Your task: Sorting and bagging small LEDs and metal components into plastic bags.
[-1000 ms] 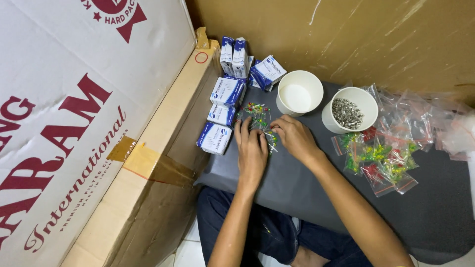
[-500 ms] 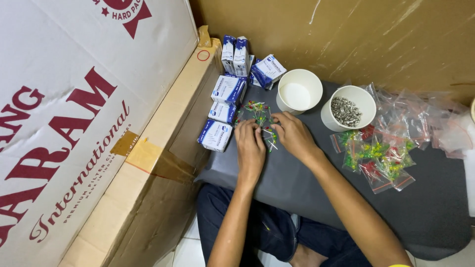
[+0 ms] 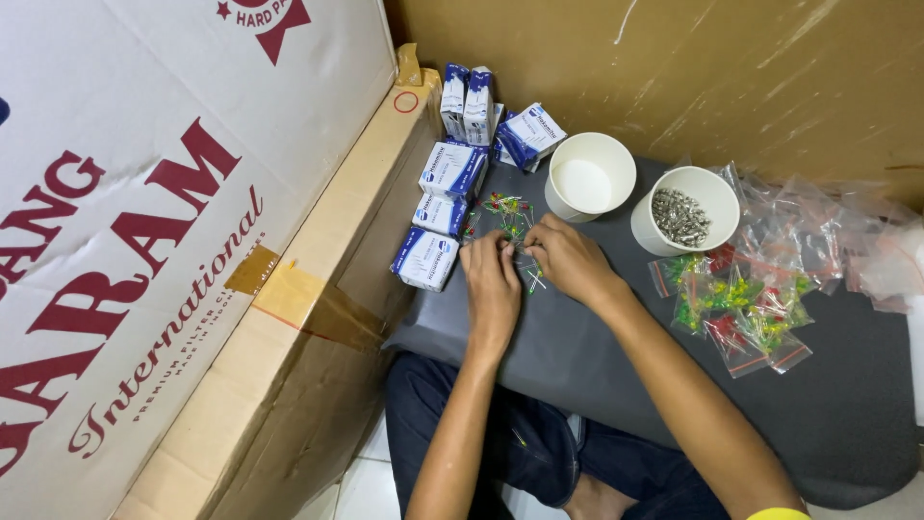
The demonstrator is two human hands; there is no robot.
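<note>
My left hand (image 3: 493,279) and my right hand (image 3: 566,258) meet fingertip to fingertip over a dark grey pad (image 3: 597,366). Between the fingers sit small red and green parts with thin wire legs (image 3: 505,214), loosely piled on the pad. Both hands pinch at these tiny parts; what exactly each one grips is too small to tell. Two white paper cups stand just beyond my right hand: an empty cup (image 3: 589,177) and a cup holding small metal pieces (image 3: 685,210).
Several small blue and white boxes (image 3: 452,173) lie along the left of the pad. Clear zip bags with coloured parts (image 3: 746,308) lie at the right. A large cardboard carton (image 3: 173,250) stands at the left, a brown board wall (image 3: 674,67) behind.
The hands stay over the same pile; the fingers have drawn a little closer together. The view has shifted slightly.
</note>
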